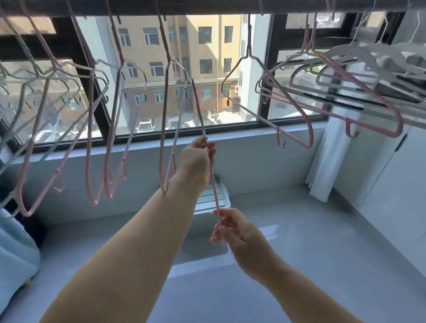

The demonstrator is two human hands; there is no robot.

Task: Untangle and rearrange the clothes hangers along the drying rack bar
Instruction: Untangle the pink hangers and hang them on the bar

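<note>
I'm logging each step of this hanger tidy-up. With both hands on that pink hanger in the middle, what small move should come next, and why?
Probably ease the pink hanger rightward. The left hand and right hand both pinch its thin edge, it hangs close against a neighbouring hanger, and the rack bar shows a bare stretch to its right.

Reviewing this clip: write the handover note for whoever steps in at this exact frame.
Left hand: pinching the thin bar of a pink hanger, upper grip.
Right hand: pinching the same bar lower down.
Rack bar: pink hangers hang spaced along the left and middle.
Done: middle hangers look separated.
Left: the white and pink cluster at the right end looks bunched and overlapping; the held hanger needs freeing and spacing.
</note>
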